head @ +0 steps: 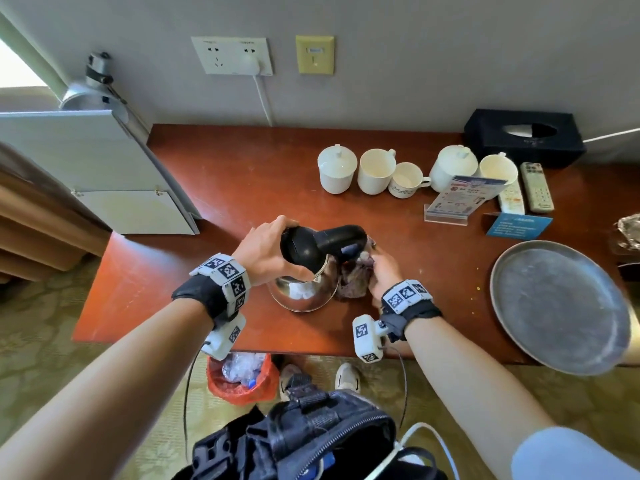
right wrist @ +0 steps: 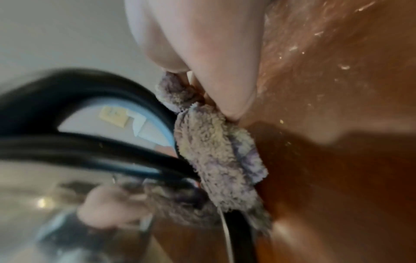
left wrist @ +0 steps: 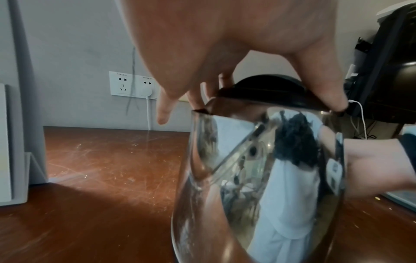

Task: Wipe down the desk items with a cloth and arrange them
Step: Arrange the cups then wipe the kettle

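A shiny steel kettle (head: 304, 289) with a black lid and black handle (head: 341, 237) stands near the front of the red-brown desk (head: 214, 181). My left hand (head: 266, 249) grips its black lid from above; the left wrist view shows the fingers (left wrist: 324, 85) curled over the lid rim above the mirrored body (left wrist: 258, 186). My right hand (head: 384, 268) holds a grey-purple fluffy cloth (head: 355, 275) pressed against the kettle's right side by the handle. The right wrist view shows the cloth (right wrist: 216, 156) bunched under my fingers (right wrist: 225, 71) against the handle (right wrist: 94, 151).
White lidded cups and mugs (head: 375, 171) line the back of the desk, with a leaflet stand (head: 460, 199), two remotes (head: 536, 187) and a black tissue box (head: 524, 138). A round metal tray (head: 561, 306) overhangs the right front edge. A red-lined bin (head: 242, 379) stands below.
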